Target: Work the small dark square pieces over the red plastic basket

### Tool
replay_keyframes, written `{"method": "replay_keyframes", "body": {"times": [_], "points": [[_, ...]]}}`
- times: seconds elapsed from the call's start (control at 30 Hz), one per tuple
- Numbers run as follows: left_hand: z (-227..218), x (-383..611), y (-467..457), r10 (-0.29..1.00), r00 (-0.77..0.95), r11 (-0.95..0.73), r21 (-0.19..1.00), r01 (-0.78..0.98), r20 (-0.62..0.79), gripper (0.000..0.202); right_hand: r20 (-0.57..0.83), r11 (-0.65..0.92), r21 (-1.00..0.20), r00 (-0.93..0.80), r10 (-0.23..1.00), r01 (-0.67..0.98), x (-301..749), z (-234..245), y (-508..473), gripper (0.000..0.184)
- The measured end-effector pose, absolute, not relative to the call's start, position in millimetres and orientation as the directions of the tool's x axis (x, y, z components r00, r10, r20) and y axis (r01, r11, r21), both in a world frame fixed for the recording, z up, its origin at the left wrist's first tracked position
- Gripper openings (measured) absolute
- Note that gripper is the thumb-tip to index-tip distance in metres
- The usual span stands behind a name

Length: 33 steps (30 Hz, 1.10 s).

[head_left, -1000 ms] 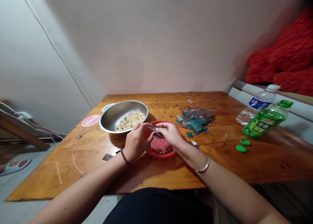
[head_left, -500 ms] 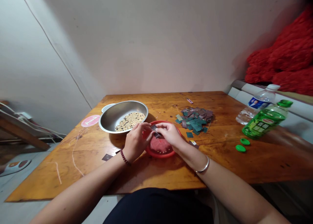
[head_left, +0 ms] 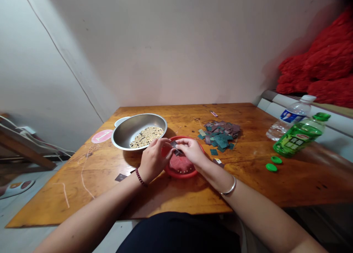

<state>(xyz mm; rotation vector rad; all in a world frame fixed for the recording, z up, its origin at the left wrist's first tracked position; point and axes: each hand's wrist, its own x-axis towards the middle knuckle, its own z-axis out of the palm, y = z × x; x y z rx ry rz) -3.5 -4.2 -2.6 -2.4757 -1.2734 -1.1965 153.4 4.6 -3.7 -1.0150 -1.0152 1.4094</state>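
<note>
The left hand [head_left: 154, 159] has its thumb and fingers drawn narrow, pinching a dark square [head_left: 178, 152]. The right hand [head_left: 192, 152] meets it there, its thumb and fingertips closed on the same piece. The square is over the red basket [head_left: 179, 176], where pale beads [head_left: 184, 172] lie along the near side. I can make out no writing on the square.

Left of the basket, a steel bowl [head_left: 121, 129] contains pale and black beads [head_left: 147, 136]. Beside the bowl, a pink disc [head_left: 99, 137] bears a white "1", turned askew. Thread [head_left: 83, 172] trails on the table [head_left: 242, 183] below it.

Right of the basket is a pile of green and brown squares [head_left: 222, 133]. Just beyond the pile, a small pink and white tag [head_left: 214, 114] has marks too small to read.

Farther right, the green bottle [head_left: 298, 141] shows a red oval logo above large pale characters in two rows, too soft to read surely. Behind it, the water bottle [head_left: 289, 118] wears a blue label with a person pictured; its print is illegible. Two green caps [head_left: 271, 167] lie near the green bottle.
</note>
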Motion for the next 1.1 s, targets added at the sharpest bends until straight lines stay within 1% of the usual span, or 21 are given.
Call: {"method": "replay_keyframes", "body": {"times": [0.17, 0.37, 0.5, 0.57, 0.67, 0.73, 0.9, 1.1], "points": [[-3.6, -3.4, -3.1, 0.647, 0.329, -0.635, 0.248, 0.731, 0.687, 0.025, -0.043, -0.059, -0.964, -0.068, 0.997, -0.258, 153.4, -4.1, 5.1, 0.017], [-2.8, -3.0, -4.4, 0.631, 0.321, -0.641, 0.242, 0.728, 0.706, 0.025, -0.052, -0.064, -0.961, -0.051, 0.997, -0.268, 153.0, -2.9, 4.4, 0.014], [-1.4, -2.9, -6.8, 0.661, 0.364, -0.664, 0.285, 0.691, 0.656, 0.021, -0.059, -0.065, -0.963, -0.032, 0.998, -0.26, 152.4, -3.3, 4.9, 0.013], [-0.8, -2.7, -7.0, 0.667, 0.378, -0.666, 0.286, 0.689, 0.642, 0.02, -0.061, -0.068, -0.964, -0.034, 0.998, -0.259, 152.1, -3.5, 5.2, 0.013], [0.0, -2.1, -6.3, 0.674, 0.32, -0.628, 0.288, 0.723, 0.665, 0.017, -0.042, -0.051, -0.963, -0.041, 0.998, -0.263, 151.9, -3.9, 5.6, 0.013], [0.5, -1.9, -5.7, 0.687, 0.287, -0.607, 0.31, 0.732, 0.668, 0.017, -0.032, -0.042, -0.963, -0.04, 0.999, -0.267, 151.9, -4.3, 5.6, 0.014], [0.5, -1.9, -6.1, 0.732, 0.33, -0.614, 0.366, 0.699, 0.597, 0.02, -0.066, -0.075, -0.957, -0.044, 0.997, -0.279, 151.9, -5.7, 5.5, 0.015], [2.2, -0.9, -6.9, 0.735, 0.289, -0.583, 0.354, 0.731, 0.613, 0.017, -0.045, -0.059, -0.956, -0.057, 0.997, -0.288, 151.3, -8.3, 6.4, 0.016]]}}
